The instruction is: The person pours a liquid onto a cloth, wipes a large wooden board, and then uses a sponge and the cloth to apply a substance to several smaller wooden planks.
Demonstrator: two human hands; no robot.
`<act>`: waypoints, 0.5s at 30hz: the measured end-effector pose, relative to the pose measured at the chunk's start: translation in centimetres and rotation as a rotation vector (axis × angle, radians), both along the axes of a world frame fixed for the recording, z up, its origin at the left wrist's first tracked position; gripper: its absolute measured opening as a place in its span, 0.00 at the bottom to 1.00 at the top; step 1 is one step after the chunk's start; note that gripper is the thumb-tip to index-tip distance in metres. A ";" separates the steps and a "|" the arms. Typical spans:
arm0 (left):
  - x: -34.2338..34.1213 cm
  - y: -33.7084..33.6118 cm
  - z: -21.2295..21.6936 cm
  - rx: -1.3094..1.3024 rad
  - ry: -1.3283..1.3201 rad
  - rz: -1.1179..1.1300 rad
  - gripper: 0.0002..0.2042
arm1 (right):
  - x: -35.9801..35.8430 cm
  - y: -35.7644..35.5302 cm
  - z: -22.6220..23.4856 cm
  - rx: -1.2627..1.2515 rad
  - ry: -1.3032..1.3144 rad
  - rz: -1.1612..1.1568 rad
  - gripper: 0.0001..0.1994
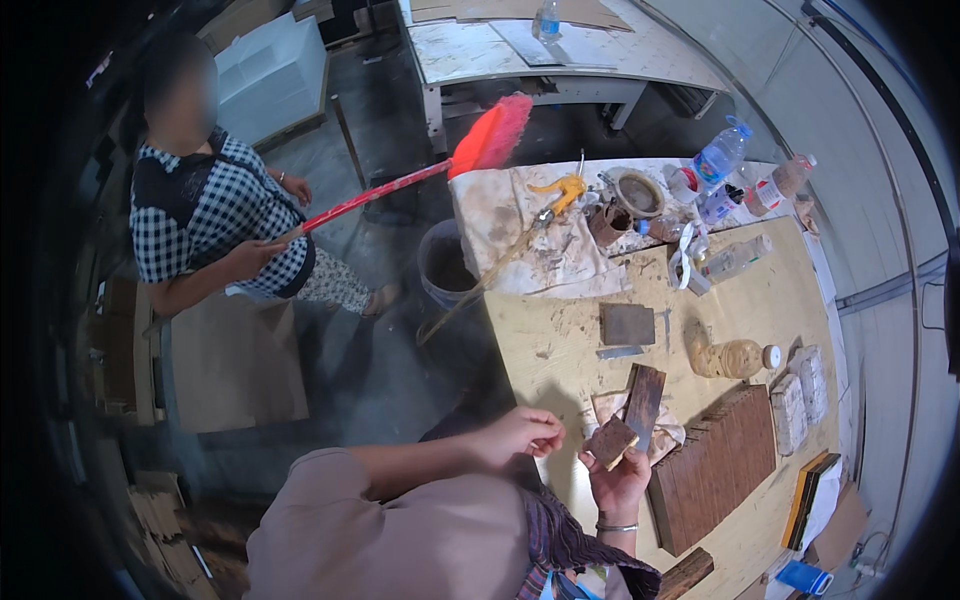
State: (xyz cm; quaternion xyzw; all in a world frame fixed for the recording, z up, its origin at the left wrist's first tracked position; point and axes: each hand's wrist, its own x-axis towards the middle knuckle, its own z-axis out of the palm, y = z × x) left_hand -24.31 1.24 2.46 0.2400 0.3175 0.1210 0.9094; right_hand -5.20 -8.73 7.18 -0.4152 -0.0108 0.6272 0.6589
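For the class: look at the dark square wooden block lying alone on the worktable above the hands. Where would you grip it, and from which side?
Probably by two opposite side edges of the dark square block, coming straight down from above. It lies flat on the worktable with bare board around it, though a small grey strip sits close along its near edge, so the left and right edges look freest.

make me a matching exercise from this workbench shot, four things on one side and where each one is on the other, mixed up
Things:
1. small brown block
2. broom
3. stack of brown slats
4. blue-capped bottle

Places:
A. far end of the table
B. held by the other person
C. in the right hand
D. on the table right of the right hand

Pairs: 1-C, 2-B, 3-D, 4-A
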 end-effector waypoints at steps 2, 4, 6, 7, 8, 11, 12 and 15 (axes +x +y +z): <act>0.6 3.0 0.4 0.106 0.053 0.072 0.08 | 0.3 0.6 -0.3 0.021 -0.007 -0.032 0.30; 1.4 7.2 0.8 0.195 0.044 0.114 0.07 | 0.6 1.7 -0.9 -0.005 -0.017 -0.084 0.29; 1.4 12.8 1.4 0.283 0.052 0.225 0.06 | 0.7 3.0 -1.4 -0.004 0.004 -0.100 0.27; 1.5 16.1 1.6 0.333 0.072 0.291 0.06 | 0.7 3.8 -1.6 -0.066 -0.010 -0.111 0.26; 1.4 19.5 1.8 0.520 0.052 0.348 0.06 | 0.5 4.7 -1.8 -0.071 -0.023 -0.117 0.26; 2.9 28.7 1.6 0.658 0.095 0.433 0.06 | -0.2 7.5 -1.9 -0.123 -0.046 -0.101 0.26; 3.9 31.2 1.3 0.742 0.132 0.454 0.06 | -0.2 8.7 -1.8 -0.158 -0.059 -0.098 0.26; 8.2 35.8 0.3 1.118 0.366 0.402 0.06 | -0.2 12.0 -0.8 -0.137 -0.110 -0.030 0.25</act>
